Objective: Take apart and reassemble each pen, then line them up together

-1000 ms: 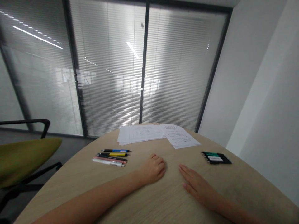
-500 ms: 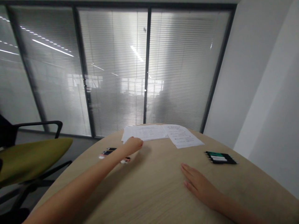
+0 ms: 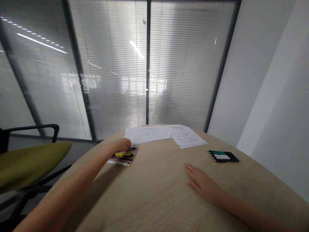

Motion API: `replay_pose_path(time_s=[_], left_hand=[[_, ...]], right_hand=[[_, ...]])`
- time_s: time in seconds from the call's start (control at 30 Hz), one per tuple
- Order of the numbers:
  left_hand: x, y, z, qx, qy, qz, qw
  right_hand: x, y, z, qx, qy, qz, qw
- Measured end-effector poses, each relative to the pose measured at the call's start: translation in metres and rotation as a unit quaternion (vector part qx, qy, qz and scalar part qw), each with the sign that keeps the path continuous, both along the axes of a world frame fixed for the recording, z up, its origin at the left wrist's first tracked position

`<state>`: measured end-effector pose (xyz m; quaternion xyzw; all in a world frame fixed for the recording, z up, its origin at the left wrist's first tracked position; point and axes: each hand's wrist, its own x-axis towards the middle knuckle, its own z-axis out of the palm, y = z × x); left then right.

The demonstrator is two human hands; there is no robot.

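Observation:
My left hand (image 3: 123, 144) is over the left group of pens, beside the lower left corner of the papers. Its fingers are curled down and closed on a dark pen with a bluish part (image 3: 132, 148), whose one end sticks out to the right. Just below lie a yellow pen (image 3: 123, 155) and several black, pinkish and white pens (image 3: 120, 163), side by side and partly hidden by my forearm. My right hand (image 3: 202, 183) lies flat on the table, fingers stretched out, holding nothing. To its upper right is a row of black, green and white pens (image 3: 223, 156).
Printed sheets (image 3: 149, 134) lie at the far edge of the round wooden table (image 3: 154, 190), with another sheet (image 3: 189, 137) overlapping on their right. A chair with a green seat (image 3: 36, 158) stands at the left. Behind are a glass partition with blinds and a white wall.
My left hand has moved left and slightly up, from the table's middle onto the left pens. My right hand stays flat. The view has shifted slightly.

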<state>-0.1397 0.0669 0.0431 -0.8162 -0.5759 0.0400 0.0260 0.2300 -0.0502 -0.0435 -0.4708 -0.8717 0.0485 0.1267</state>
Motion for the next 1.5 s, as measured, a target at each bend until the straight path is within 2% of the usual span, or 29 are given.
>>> replay_pose_path(time_s=[0.17, 0.33, 0.43, 0.57, 0.67, 0.8, 0.97, 1.07, 1.13, 1.2, 1.33, 1.5], left_hand=[[0.002, 0.0, 0.004, 0.031, -0.064, -0.008, 0.997], [0.009, -0.001, 0.024, 0.092, -0.214, -0.03, 0.972], [0.019, -0.006, 0.037, 0.111, -0.335, -0.035, 0.935], [0.045, -0.017, 0.041, 0.086, -0.508, -0.033, 0.856], [0.071, -0.026, 0.031, 0.018, -0.611, -0.032, 0.791], [0.105, -0.039, 0.005, -0.096, -0.689, -0.005, 0.718], [0.134, -0.062, -0.025, -0.205, -0.728, 0.043, 0.653], [0.145, -0.074, -0.033, -0.247, -0.744, 0.072, 0.616], [0.149, -0.08, -0.035, -0.271, -0.774, 0.113, 0.561], [0.152, -0.085, -0.037, -0.289, -0.792, 0.141, 0.519], [0.155, -0.092, -0.042, -0.325, -0.8, 0.13, 0.487], [0.155, -0.096, -0.046, -0.345, -0.809, 0.078, 0.47]], right_hand=[[-0.001, 0.0, 0.002, -0.005, -0.001, -0.005, 1.0], [0.0, 0.0, 0.0, 0.002, 0.014, 0.002, 1.0], [0.001, 0.0, 0.0, 0.007, 0.018, 0.003, 1.0], [0.001, 0.0, 0.0, 0.008, 0.025, 0.002, 1.0], [0.0, -0.001, 0.002, 0.003, 0.025, 0.001, 1.0], [-0.001, -0.004, 0.007, -0.009, 0.047, -0.001, 0.999], [0.002, -0.003, 0.01, -0.051, 0.186, -0.027, 0.981], [0.005, -0.003, 0.011, -0.047, 0.25, -0.047, 0.966], [0.005, -0.003, 0.013, -0.034, 0.25, -0.036, 0.967], [0.004, -0.004, 0.014, -0.019, 0.228, -0.017, 0.973], [0.001, -0.007, 0.017, 0.036, 0.17, 0.006, 0.985], [-0.004, -0.015, 0.017, 0.117, 0.092, 0.097, 0.984]])
